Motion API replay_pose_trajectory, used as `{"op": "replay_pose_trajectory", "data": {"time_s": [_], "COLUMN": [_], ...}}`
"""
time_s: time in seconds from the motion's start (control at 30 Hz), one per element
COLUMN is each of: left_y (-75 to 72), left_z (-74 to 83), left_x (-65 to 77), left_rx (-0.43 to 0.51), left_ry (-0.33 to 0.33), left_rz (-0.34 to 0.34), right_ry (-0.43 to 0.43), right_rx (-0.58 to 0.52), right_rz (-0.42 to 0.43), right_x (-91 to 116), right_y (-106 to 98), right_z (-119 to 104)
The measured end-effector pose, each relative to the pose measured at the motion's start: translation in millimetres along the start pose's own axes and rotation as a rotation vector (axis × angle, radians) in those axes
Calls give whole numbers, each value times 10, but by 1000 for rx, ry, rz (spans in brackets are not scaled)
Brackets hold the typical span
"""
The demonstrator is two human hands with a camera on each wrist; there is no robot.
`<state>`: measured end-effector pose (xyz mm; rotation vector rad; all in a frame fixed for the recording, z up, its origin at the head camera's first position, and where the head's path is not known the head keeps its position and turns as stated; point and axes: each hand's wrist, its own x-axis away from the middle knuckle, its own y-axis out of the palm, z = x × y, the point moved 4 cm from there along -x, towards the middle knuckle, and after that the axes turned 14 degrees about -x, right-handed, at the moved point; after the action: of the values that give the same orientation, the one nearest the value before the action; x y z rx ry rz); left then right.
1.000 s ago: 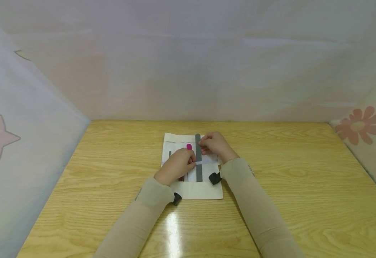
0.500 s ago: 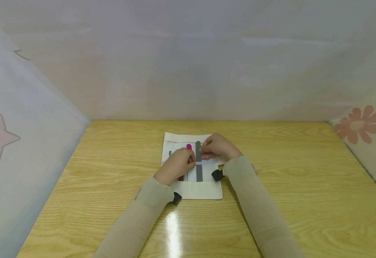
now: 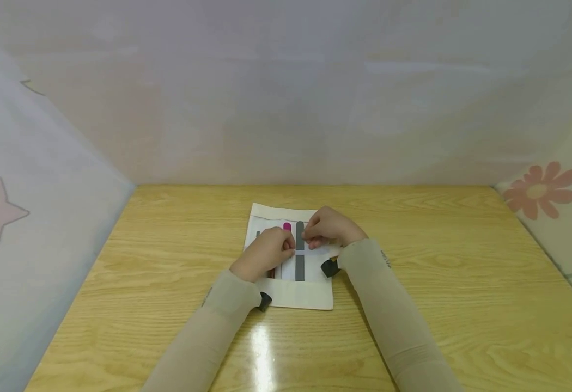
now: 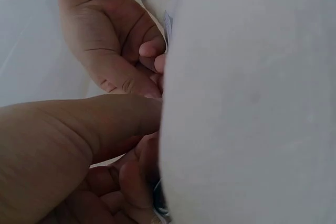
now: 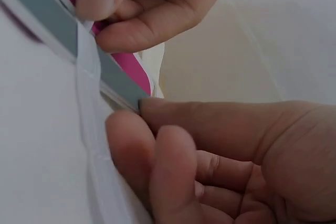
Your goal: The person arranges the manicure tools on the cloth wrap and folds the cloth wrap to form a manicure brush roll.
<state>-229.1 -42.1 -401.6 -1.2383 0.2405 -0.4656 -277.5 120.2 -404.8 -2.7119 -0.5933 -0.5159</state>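
A grey nail file [image 3: 299, 268] lies lengthwise in an open white fabric case [image 3: 300, 294], passing under a white elastic strap [image 5: 88, 72]. My right hand [image 3: 332, 226] pinches the file's edge near its rounded far end, thumb and forefinger together in the right wrist view. Just left of the file, my left hand [image 3: 266, 250] pinches the strap beside it. A pink nail file [image 3: 287, 226] with a rounded end sits in the case, partly covered by the left hand. In the left wrist view, white fabric hides what the fingertips hold.
Left of the pink file, a thin grey-tipped tool [image 3: 258, 234] and a dark reddish tool [image 3: 272, 273] show in the case, partly behind the left hand. The wooden table [image 3: 438, 261] is bounded by a pale cloth backdrop [image 3: 286, 109] behind and at the sides.
The grey nail file has slid toward me under the strap, its far end now lower in the case. My right hand moved down with it; the left hand stayed by the strap.
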Motion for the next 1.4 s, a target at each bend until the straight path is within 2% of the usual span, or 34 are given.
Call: {"op": "replay_pose_trajectory", "data": {"time_s": [0.17, 0.27, 0.33, 0.47, 0.57, 0.63, 0.73, 0.87, 0.93, 1.2, 1.4], "left_y": [-84, -218, -348, -602, -681, -665, -586, -471, -424, -315, -317], "left_z": [-54, -147, -244, -497, -720, -860, -1005, -1070, -1079, -1061, -1032], "left_x": [38, 98, 148, 232, 237, 232, 224, 188, 157, 57, 50], "left_rx": [75, 184, 255, 339, 360, 379, 403, 422, 428, 459, 509], "left_ry": [25, 16, 1, -76, -150, -211, -278, -318, -326, -352, -360], "left_rz": [17, 73, 137, 268, 325, 322, 268, 182, 165, 159, 144], "right_ry": [-40, -85, -121, -214, -222, -183, -105, -28, 2, 56, 58], "right_rx": [38, 55, 68, 55, 11, -23, -48, -80, -113, -258, -287], "right_rz": [61, 84, 89, 32, -33, -80, -163, -261, -286, -286, -257], "right_x": [117, 240, 341, 574, 769, 882, 1018, 1142, 1182, 1220, 1246], "right_y": [-52, -149, -233, -367, -398, -371, -267, -79, 8, 231, 297], "right_z": [-75, -126, -158, -165, -47, 95, 335, 563, 623, 695, 691]}}
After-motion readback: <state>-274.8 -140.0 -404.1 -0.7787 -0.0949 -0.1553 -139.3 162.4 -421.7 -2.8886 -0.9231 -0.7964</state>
